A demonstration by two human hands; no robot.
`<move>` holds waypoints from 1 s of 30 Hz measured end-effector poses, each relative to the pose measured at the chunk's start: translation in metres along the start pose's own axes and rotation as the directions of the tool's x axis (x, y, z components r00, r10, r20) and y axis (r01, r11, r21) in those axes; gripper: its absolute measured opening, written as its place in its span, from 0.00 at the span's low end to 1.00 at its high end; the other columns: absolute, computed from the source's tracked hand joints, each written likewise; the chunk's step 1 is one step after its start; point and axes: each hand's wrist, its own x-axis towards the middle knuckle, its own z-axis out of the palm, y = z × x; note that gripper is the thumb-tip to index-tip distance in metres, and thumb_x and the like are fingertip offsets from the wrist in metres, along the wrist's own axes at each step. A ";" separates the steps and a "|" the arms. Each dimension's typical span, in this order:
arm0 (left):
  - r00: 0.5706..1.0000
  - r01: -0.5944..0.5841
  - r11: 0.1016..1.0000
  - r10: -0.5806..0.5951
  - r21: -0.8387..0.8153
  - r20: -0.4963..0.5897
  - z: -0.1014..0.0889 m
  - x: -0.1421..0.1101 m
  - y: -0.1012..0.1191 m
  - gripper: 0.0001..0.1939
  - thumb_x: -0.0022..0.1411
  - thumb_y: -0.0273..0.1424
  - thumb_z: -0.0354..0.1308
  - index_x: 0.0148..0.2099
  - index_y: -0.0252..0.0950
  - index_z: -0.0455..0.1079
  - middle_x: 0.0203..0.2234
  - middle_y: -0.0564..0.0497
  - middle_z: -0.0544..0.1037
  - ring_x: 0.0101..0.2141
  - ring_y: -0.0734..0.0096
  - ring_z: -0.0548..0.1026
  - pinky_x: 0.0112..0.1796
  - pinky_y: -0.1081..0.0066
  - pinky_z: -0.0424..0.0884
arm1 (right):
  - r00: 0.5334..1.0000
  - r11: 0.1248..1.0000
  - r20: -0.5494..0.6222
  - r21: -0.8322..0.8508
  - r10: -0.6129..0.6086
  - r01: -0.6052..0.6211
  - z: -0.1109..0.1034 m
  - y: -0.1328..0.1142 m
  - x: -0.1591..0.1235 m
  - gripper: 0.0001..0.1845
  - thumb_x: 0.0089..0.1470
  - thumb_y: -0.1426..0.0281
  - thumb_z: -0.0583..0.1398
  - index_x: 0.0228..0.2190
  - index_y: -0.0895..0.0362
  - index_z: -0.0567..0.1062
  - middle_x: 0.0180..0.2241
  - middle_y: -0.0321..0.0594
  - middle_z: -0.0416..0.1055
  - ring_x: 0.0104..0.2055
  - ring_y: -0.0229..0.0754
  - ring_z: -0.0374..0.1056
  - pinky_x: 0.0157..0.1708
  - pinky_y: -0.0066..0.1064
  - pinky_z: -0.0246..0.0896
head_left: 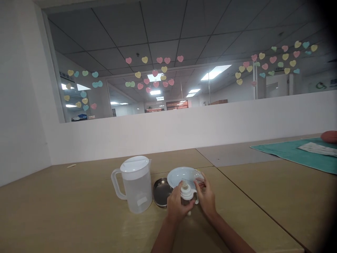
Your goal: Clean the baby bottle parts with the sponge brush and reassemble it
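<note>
Just above the table, my left hand (176,205) is closed around a baby bottle (186,192) with a white collar, a white side handle and a teat pointing up. Close by on the right, my right hand (206,196) has its fingers bent at the bottle's handle side. Something clear, perhaps a cap, shows at those fingertips, but I cannot make it out well. Behind both hands is a pale blue bowl (179,174), partly covered by them. A metal dish (160,191) sits left of my left hand, its right side overlapped by the bowl.
Left of the dish stands a translucent pitcher (138,191) with a white lid and handle. At the far right, a teal cloth (284,149) carries a white cloth (318,149) and a red object (329,136). A low wall with a window (158,133) borders the table's back.
</note>
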 end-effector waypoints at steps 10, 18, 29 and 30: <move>1.000 0.010 0.999 -0.008 -0.042 0.030 -0.007 0.003 0.001 0.32 0.51 0.36 0.59 0.57 0.33 0.60 0.48 0.41 0.73 0.47 0.58 0.73 0.46 0.61 0.72 | 0.983 0.985 0.082 -0.047 -0.162 0.166 0.001 0.013 0.000 0.23 0.55 0.67 0.51 0.53 0.53 0.66 0.32 0.39 0.71 0.33 0.41 0.66 0.36 0.35 0.64; 0.999 0.026 0.999 -0.025 -0.034 0.037 -0.005 0.001 -0.001 0.33 0.51 0.37 0.58 0.59 0.33 0.58 0.48 0.41 0.73 0.47 0.57 0.73 0.45 0.61 0.72 | 0.971 0.985 0.180 -0.047 -0.154 0.165 -0.001 0.016 -0.002 0.23 0.52 0.73 0.49 0.48 0.54 0.71 0.30 0.38 0.70 0.34 0.41 0.66 0.38 0.35 0.62; 1.000 0.009 0.999 -0.008 -0.035 0.015 -0.006 0.003 0.001 0.33 0.50 0.36 0.59 0.57 0.31 0.59 0.47 0.41 0.74 0.46 0.59 0.73 0.45 0.62 0.73 | 0.957 0.973 0.244 -0.129 -0.157 0.192 -0.002 0.008 -0.001 0.20 0.61 0.62 0.44 0.45 0.53 0.71 0.30 0.38 0.73 0.37 0.45 0.66 0.40 0.39 0.54; 1.000 0.005 0.999 -0.004 -0.033 0.011 -0.006 0.003 0.000 0.32 0.50 0.36 0.59 0.57 0.31 0.59 0.47 0.41 0.74 0.46 0.59 0.73 0.44 0.63 0.73 | 0.952 0.966 0.255 -0.149 -0.168 0.211 -0.002 0.008 -0.001 0.20 0.61 0.62 0.44 0.44 0.53 0.72 0.30 0.39 0.73 0.37 0.45 0.66 0.40 0.38 0.54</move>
